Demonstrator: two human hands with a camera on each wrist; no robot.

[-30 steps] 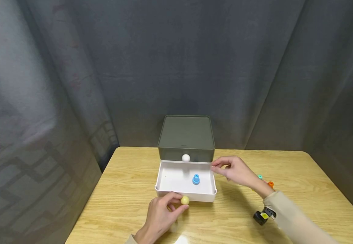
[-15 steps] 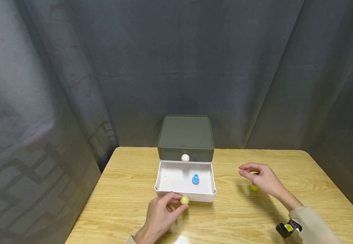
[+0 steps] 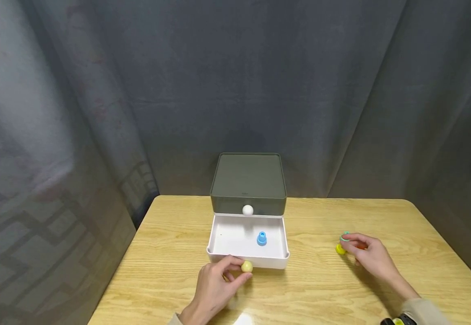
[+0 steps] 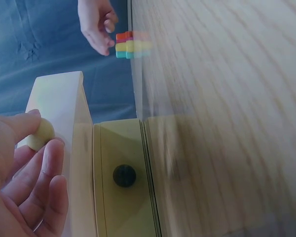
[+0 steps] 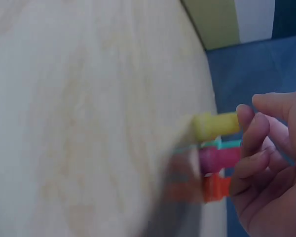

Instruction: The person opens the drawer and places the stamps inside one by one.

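My left hand (image 3: 214, 285) pinches the pale yellow round knob (image 3: 247, 266) of a pulled-out white drawer (image 3: 273, 262). A blue stepped peg (image 3: 261, 239) stands inside this drawer, right of its middle. My right hand (image 3: 375, 259) hovers at a small group of pegs on the table, thumb and fingertips apart from each other and beside the teal peg (image 3: 344, 237). Closest to me in that group is a yellow peg (image 3: 340, 249), and an orange peg (image 3: 362, 247) is partly covered by the fingers. In the right wrist view a magenta peg (image 5: 219, 159) shows between the others.
Above the drawer, the dark grey cabinet (image 3: 249, 176) has an upper drawer with a white knob (image 3: 248, 210), pushed in. The wooden table (image 3: 158, 257) carries everything. Grey curtains (image 3: 259, 81) hang behind and at both sides.
My right hand has left the drawer's right edge and moved right to the pegs on the table. The left hand stays on the knob, and the drawer has not moved.
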